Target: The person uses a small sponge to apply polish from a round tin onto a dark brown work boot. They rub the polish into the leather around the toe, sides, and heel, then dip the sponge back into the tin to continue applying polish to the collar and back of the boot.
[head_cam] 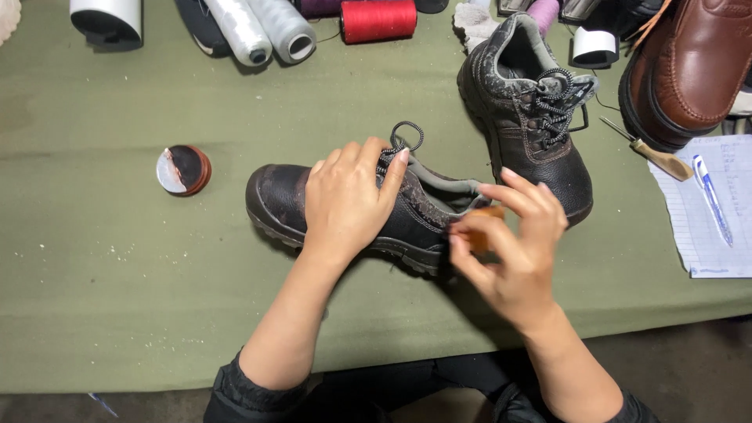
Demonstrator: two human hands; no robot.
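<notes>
Pinning the black shoe [360, 215] flat on its side mid-table, toe toward the left edge, heel rightward, left hand [348, 200] spread over the upper, right hand [513, 247] pinching a small orange piece [486, 213] right at the heel.

Scuffed black leather shoe [345, 215], matt cloth [117, 258]

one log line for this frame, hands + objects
left hand: pressing on black shoe | right hand: pinching small brown object at heel | polish tin: open, left
</notes>
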